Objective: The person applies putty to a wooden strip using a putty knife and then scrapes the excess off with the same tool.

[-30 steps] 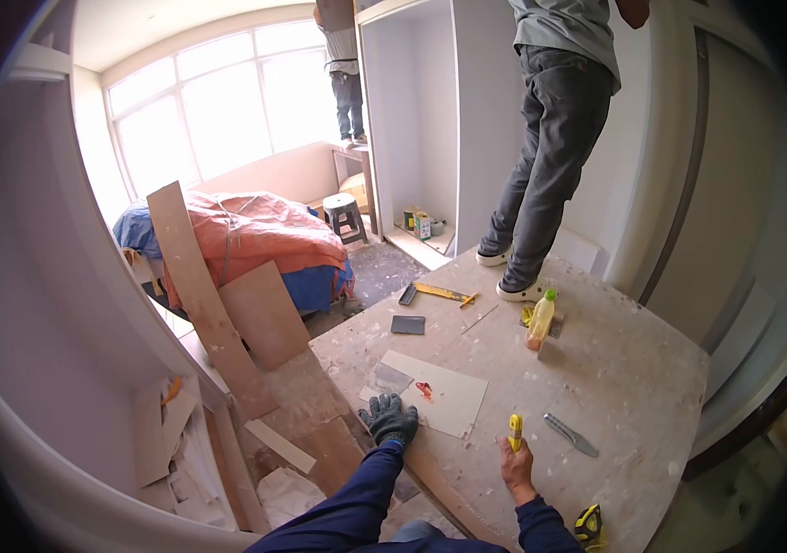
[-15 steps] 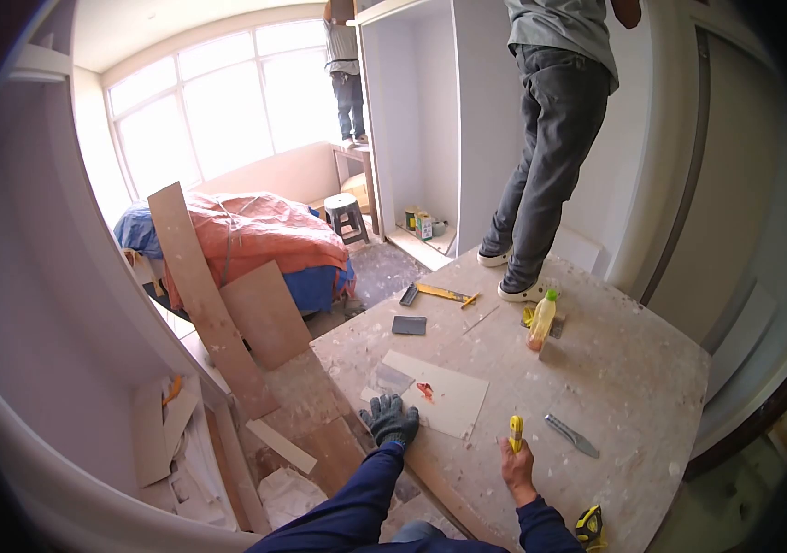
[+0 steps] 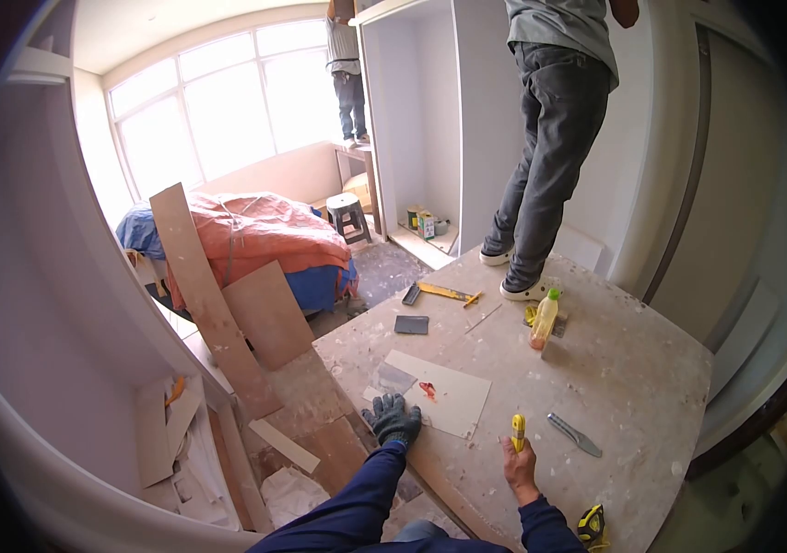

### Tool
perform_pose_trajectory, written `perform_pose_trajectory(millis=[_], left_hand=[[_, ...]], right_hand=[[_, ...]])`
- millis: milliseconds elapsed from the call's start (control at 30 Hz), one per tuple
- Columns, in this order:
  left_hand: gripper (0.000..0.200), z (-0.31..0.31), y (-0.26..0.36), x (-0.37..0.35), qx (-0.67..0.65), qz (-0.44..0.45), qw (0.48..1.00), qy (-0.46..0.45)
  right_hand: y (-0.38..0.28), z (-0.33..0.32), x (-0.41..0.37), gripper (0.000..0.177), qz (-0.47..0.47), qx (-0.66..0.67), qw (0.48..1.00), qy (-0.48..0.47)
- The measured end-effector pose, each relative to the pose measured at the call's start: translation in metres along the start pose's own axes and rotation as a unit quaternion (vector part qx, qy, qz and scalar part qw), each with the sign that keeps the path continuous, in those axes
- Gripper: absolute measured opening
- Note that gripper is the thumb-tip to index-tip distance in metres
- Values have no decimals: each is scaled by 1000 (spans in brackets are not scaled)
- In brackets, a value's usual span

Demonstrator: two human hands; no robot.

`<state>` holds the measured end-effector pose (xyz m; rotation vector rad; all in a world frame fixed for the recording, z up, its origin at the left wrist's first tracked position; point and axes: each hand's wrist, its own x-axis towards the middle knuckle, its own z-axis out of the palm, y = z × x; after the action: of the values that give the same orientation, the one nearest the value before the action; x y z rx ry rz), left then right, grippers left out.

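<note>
Gripping a yellow cutter [image 3: 518,433] in the closed, bare right hand [image 3: 522,472], over the near part of a stained board [image 3: 633,396]. Resting the gloved left hand [image 3: 393,420], open with fingers spread, at the near left edge of a pale sheet [image 3: 458,396]. Having a metal scraper [image 3: 575,435] right of the cutter, a tape measure [image 3: 591,523] near the right sleeve [image 3: 546,525], and a green-capped bottle [image 3: 544,323] near a co-worker's shoe [image 3: 522,291].

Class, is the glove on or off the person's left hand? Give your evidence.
On: the dark glove covers the left hand to the wrist, while the right hand, around the yellow tool, is bare.
</note>
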<state>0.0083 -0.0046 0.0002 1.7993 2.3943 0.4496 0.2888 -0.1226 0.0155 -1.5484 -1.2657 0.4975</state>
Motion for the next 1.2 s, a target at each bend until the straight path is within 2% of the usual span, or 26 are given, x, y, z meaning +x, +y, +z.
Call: perform_pose_trajectory(millis=[533, 767, 1200], left_hand=[[74, -10, 2, 0, -11, -6, 999, -50], [73, -14, 3, -2, -7, -7, 999, -40], [71, -8, 2, -1, 2, -4, 1000, -21]], right_hand=[[0, 1, -2, 43, 24, -1, 1000, -11], [-3, 2, -3, 41, -1, 0, 1000, -4], [1, 2, -2, 41, 12, -2, 1000, -11]])
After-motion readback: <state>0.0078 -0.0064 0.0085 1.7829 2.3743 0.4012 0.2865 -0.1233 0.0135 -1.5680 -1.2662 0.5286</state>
